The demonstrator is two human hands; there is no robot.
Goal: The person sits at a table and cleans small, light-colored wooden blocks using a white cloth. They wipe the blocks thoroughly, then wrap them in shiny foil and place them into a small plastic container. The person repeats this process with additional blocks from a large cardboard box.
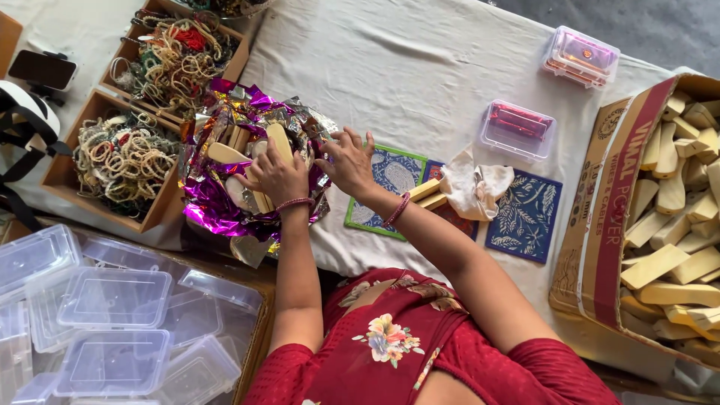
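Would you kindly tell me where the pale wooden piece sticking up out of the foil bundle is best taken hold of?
Probably by its rounded upper end. The wooden piece stands out of the foil with that end free, while its lower part is buried among other pieces behind the left hand. A pinch across its flat faces, coming from above, looks easiest; the right hand is close by.

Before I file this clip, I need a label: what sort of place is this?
Probably a small craft packing spot. A carton holds many wooden pieces, trays hold beaded bracelets, and clear boxes are stacked nearby. Both hands reach into crinkled foil.
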